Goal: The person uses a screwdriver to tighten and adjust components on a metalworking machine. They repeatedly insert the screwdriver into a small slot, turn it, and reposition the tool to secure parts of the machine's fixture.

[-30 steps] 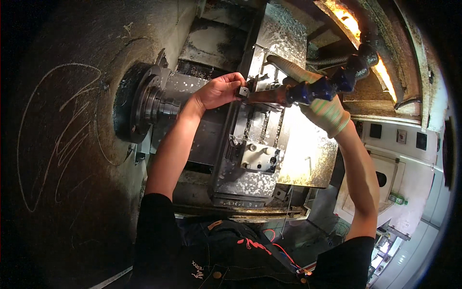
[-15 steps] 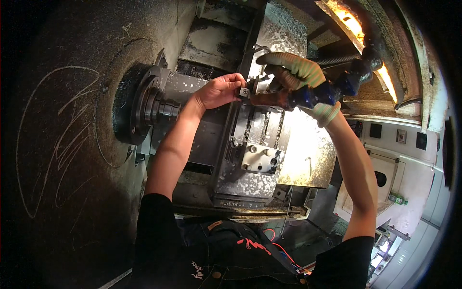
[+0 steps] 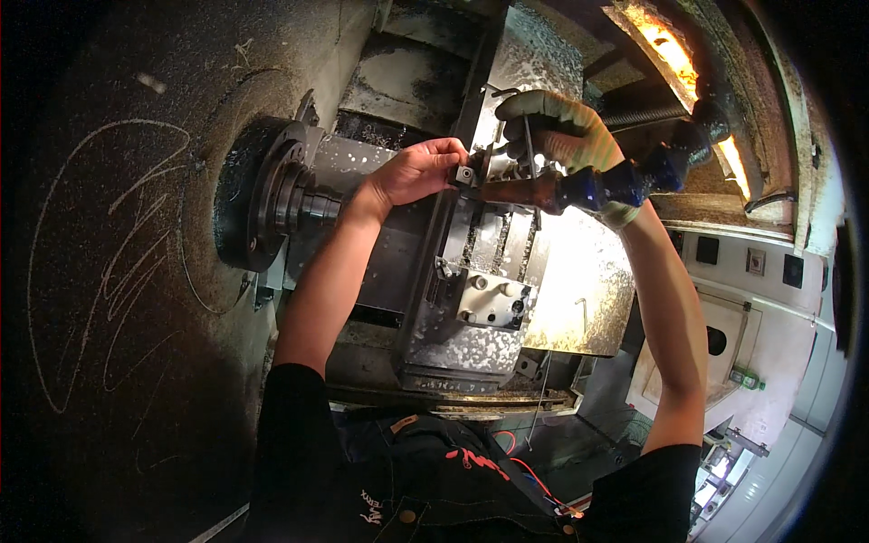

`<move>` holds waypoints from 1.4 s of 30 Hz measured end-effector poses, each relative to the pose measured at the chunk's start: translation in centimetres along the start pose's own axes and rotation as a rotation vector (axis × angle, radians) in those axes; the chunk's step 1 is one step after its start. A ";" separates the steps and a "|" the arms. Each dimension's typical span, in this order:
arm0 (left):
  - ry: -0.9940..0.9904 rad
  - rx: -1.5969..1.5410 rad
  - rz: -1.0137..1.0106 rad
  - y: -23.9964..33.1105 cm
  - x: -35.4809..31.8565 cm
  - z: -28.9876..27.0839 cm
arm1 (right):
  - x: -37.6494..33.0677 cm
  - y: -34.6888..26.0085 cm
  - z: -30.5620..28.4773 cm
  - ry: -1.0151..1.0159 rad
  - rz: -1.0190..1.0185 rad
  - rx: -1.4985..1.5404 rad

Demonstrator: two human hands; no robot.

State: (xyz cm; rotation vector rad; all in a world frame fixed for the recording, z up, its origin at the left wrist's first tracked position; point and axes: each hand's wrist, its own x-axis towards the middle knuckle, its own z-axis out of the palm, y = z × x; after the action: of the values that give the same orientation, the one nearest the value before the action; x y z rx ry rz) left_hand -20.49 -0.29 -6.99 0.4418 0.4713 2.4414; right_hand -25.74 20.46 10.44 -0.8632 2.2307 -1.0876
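Note:
My bare left hand (image 3: 421,172) reaches to the machine's tool slide, thumb and fingers pinched at the end of a turning tool (image 3: 465,175). A small square insert with a centre hole shows on that tool, just beside the fingertips. Farther right, my right hand (image 3: 566,131) wears a striped knit glove, its fingers curled round a thin dark hex key (image 3: 530,145). The key stands roughly lengthwise in the view, over the slide. A segmented coolant hose (image 3: 625,181) with a brown nozzle (image 3: 520,190) crosses in front of the glove and hides part of it.
On the left is the lathe spindle with its round chuck (image 3: 272,195). A white block with round holes (image 3: 493,299) sits on the slide nearer me. Another thin bent rod (image 3: 584,312) lies on the bright metal plate (image 3: 561,330). A lit lamp (image 3: 665,50) glows at upper right.
My right hand has shifted slightly right, and the hex key in it now shows more fully. My left hand has edged a little to the right, still at the turning tool.

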 end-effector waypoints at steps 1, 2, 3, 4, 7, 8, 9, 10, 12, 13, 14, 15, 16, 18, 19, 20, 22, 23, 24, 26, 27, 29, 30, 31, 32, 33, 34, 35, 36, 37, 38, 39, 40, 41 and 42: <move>0.000 -0.004 0.010 -0.1 0.1 -0.2 | -0.1 0.7 0.2 -0.001 0.025 0.014; -0.002 -0.008 0.021 -0.3 0.2 -0.4 | -0.5 1.3 0.5 0.021 0.049 0.093; 0.001 -0.015 0.016 -0.2 0.1 -0.4 | -0.6 1.0 0.9 0.036 0.065 0.139; 0.003 -0.022 0.012 -0.2 0.0 -0.4 | -0.7 0.7 1.3 0.054 0.081 0.185; 0.007 -0.028 0.019 -0.2 0.2 -0.3 | -0.5 -0.1 2.0 0.097 0.067 0.101; 0.008 -0.028 0.024 -0.3 0.3 -0.2 | -0.4 0.0 1.9 0.110 0.035 -0.005; 0.009 -0.033 0.014 -0.3 0.2 -0.3 | -0.1 -0.9 2.1 0.116 0.030 -0.059; 0.012 -0.038 0.004 -0.2 0.1 -0.3 | 0.2 -1.9 2.4 0.121 0.024 -0.114; 0.035 -0.043 -0.007 0.1 -0.4 -0.2 | 1.1 -7.3 3.5 0.120 0.066 -0.124; 0.045 -0.046 -0.015 0.2 -0.3 0.1 | 1.0 -7.4 3.3 0.102 -0.069 -0.303; 0.057 -0.049 -0.022 0.2 -0.3 0.3 | 1.0 -7.4 3.2 0.081 -0.206 -0.480; 0.067 -0.044 -0.020 0.3 -0.3 0.6 | 0.9 -7.4 3.1 0.060 -0.343 -0.657; 0.077 -0.039 -0.017 0.3 -0.2 0.8 | 1.0 -7.6 2.9 0.053 -0.353 -0.700; 0.095 -0.028 -0.003 0.4 -0.6 0.9 | 1.3 -7.8 2.9 0.037 -0.384 -0.777; 0.082 -0.031 0.000 0.2 -0.3 0.8 | 1.4 -6.5 2.5 0.058 -0.466 -0.866; 0.070 -0.035 0.003 0.0 0.0 0.6 | 1.5 -4.2 1.9 0.077 -0.547 -0.956; 0.052 -0.030 0.017 -0.2 0.0 0.0 | 1.9 -3.7 2.1 0.115 -0.578 -0.970; 0.042 -0.029 0.024 -0.3 0.0 -0.3 | 2.0 -3.6 2.3 0.131 -0.514 -0.906; 0.043 -0.025 0.028 -0.3 -0.1 -0.3 | 2.2 -4.0 2.4 0.147 -0.449 -0.844; 0.045 -0.019 0.036 -0.4 -0.2 -0.4 | 2.1 -4.4 2.7 0.135 -0.302 -0.773; 0.030 -0.023 0.027 -0.3 -0.1 -0.4 | 2.1 -4.5 2.7 0.130 -0.228 -0.738; 0.000 -0.030 0.008 -0.3 0.0 -0.6 | 2.1 -4.4 2.9 0.145 -0.214 -0.751; 0.018 -0.031 -0.002 -0.1 0.0 -0.2 | 2.1 -4.2 3.0 0.152 -0.206 -0.756; 0.036 -0.031 -0.012 0.1 0.0 0.3 | 2.1 -4.3 3.0 0.135 -0.209 -0.735; 0.053 -0.032 -0.022 0.2 0.0 0.6 | 2.1 -4.6 2.9 0.119 -0.212 -0.714; 0.058 -0.036 -0.017 0.2 -0.1 0.6 | 2.3 -5.2 3.1 0.100 -0.218 -0.691; 0.062 -0.040 -0.012 0.2 -0.2 0.6 | 2.4 -5.8 3.3 0.070 -0.191 -0.702; 0.067 -0.044 -0.007 0.2 -0.4 0.5 | 2.7 -6.8 3.6 0.039 -0.164 -0.713; 0.061 -0.047 -0.012 0.2 -0.3 0.5 | 2.8 -7.3 3.7 0.010 -0.133 -0.727; 0.055 -0.050 -0.018 0.2 -0.2 0.6 | 2.8 -6.9 3.6 0.022 -0.122 -0.683; 0.050 -0.053 -0.023 0.2 -0.2 0.6 | 2.8 -6.2 3.3 0.034 -0.112 -0.638; 0.045 -0.046 -0.012 0.2 -0.2 0.4 | 3.0 -5.9 3.2 0.044 -0.104 -0.590; 0.041 -0.038 -0.002 0.1 -0.1 0.2 | 3.2 -5.8 3.2 0.040 -0.092 -0.616; 0.037 -0.030 0.009 0.0 -0.1 0.0 | 3.3 -5.8 3.3 0.037 -0.081 -0.641; 0.038 -0.022 0.004 0.1 0.0 0.2 | 3.4 -5.8 3.3 0.035 -0.067 -0.669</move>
State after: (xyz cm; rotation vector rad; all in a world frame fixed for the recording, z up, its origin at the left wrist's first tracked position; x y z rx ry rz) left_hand -20.41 -0.32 -6.77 0.3876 0.4591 2.4602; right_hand -23.97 13.58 12.87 -1.1864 2.6482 -0.3594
